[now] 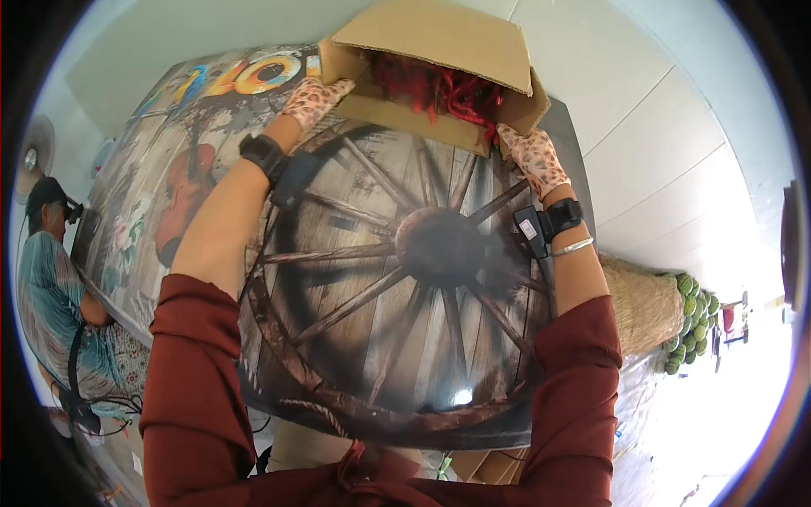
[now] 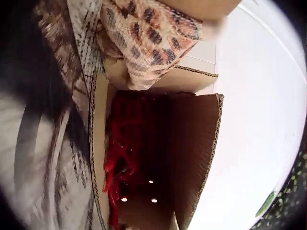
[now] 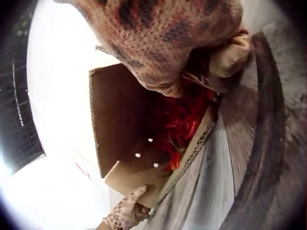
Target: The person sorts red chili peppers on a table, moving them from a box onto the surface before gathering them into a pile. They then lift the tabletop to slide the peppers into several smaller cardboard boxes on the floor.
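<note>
A cardboard box (image 1: 435, 35) lies on its side at the far edge of the table, its mouth facing me. Inside is a heap of red chili peppers (image 1: 443, 89), some spilling toward the lower flap. My left hand (image 1: 314, 103), in a spotted glove, grips the box's left side flap; the right wrist view shows its thumb on the flap (image 3: 136, 181). My right hand (image 1: 536, 159), gloved alike, holds the right side flap, its fingers (image 3: 165, 81) reaching over the cardboard edge next to the chilies. Small bright holes show in the box's inner wall (image 2: 144, 206).
The table (image 1: 380, 338) bears a printed wagon wheel and violin. A seated person (image 1: 63, 296) in a cap is at the left. A pile of green round fruit (image 1: 693, 317) lies at the right beyond a straw-coloured bundle (image 1: 646, 304). More cardboard (image 1: 490, 466) shows below the table's near edge.
</note>
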`<state>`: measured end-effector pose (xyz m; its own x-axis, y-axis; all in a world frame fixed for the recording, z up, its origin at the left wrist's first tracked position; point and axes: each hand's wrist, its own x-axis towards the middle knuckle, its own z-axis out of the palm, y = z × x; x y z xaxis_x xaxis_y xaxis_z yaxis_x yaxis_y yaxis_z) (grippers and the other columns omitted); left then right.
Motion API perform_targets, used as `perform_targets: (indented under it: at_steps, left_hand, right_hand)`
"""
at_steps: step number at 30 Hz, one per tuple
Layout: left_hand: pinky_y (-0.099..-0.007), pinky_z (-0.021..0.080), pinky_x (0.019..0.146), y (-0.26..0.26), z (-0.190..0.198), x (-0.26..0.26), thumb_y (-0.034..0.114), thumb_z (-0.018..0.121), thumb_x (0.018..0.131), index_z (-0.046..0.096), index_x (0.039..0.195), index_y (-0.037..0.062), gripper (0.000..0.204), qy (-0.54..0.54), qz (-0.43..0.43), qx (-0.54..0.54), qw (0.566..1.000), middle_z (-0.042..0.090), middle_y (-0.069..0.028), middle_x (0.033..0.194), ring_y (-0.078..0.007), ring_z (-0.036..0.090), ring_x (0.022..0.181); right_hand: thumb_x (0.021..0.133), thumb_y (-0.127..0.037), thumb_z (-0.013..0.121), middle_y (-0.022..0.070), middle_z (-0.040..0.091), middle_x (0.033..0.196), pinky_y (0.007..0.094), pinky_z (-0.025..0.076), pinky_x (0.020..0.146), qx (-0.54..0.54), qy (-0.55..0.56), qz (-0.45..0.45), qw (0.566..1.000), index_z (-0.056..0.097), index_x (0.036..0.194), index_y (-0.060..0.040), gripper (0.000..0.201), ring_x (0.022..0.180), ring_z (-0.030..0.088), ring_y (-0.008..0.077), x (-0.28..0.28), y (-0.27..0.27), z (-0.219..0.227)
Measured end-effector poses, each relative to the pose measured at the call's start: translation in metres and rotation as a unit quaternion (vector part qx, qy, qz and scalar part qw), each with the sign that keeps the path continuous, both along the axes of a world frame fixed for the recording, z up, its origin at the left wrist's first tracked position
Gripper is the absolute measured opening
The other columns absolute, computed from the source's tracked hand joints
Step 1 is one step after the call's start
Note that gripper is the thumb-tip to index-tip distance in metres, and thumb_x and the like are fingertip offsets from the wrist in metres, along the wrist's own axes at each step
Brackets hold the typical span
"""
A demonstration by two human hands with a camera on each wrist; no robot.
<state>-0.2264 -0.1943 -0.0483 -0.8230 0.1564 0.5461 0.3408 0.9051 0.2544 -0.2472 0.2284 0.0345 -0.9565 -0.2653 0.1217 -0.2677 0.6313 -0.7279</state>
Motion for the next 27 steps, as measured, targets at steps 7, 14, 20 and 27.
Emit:
perform_targets:
  at_steps: [7, 14, 20, 27]
  left_hand:
    - [-0.038, 0.048, 0.08, 0.03, 0.016, 0.013, 0.039, 0.038, 0.094, 0.061, 0.105, -0.0021, 0.048, -0.061, 0.158, -0.003, 0.985, 0.063, -0.0212, 0.098, -0.0345, 0.06, 0.092]
    - [-0.0393, 0.047, 0.078, 0.053, 0.039, 0.054, 0.025, 0.045, 0.091, 0.052, 0.124, 0.0079, 0.037, 0.012, 0.172, -0.131, 0.976, 0.061, -0.0176, 0.103, -0.0324, 0.057, 0.089]
    - [-0.0392, 0.048, 0.067, 0.071, 0.085, 0.083, 0.027, 0.049, 0.092, 0.061, 0.106, 0.0028, 0.03, 0.143, 0.086, 0.067, 0.984, 0.062, -0.0149, 0.088, -0.0306, 0.059, 0.076]
    - [-0.0382, 0.043, 0.088, 0.082, 0.1, 0.126, 0.014, 0.045, 0.091, 0.051, 0.123, 0.0064, 0.033, -0.01, 0.193, 0.031, 0.981, 0.056, -0.0176, 0.114, -0.0293, 0.054, 0.103]
  right_hand:
    - [0.086, -0.027, 0.057, 0.0102, 0.066, 0.083, 0.0307, 0.047, 0.064, -0.027, 0.059, 0.004, 0.998, 0.062, 0.097, 0.0046, 0.033, 0.072, 0.059, 0.0164, 0.0, 0.001, -0.008]
    - [0.085, -0.023, 0.06, 0.0108, 0.066, 0.078, 0.0303, 0.047, 0.06, -0.11, 0.039, -0.061, 0.991, 0.064, 0.094, 0.0046, 0.03, 0.065, 0.06, 0.0171, 0.024, 0.003, 0.018]
    - [0.085, -0.022, 0.06, 0.0102, 0.066, 0.077, 0.0287, 0.046, 0.058, -0.118, 0.107, -0.072, 0.985, 0.064, 0.094, 0.0058, 0.029, 0.065, 0.059, 0.0155, 0.057, 0.01, 0.051]
    - [0.086, -0.022, 0.059, 0.008, 0.063, 0.074, 0.0286, 0.045, 0.056, -0.106, 0.083, -0.072, 0.988, 0.062, 0.092, 0.0058, 0.028, 0.061, 0.056, 0.0145, 0.084, 0.005, 0.064]
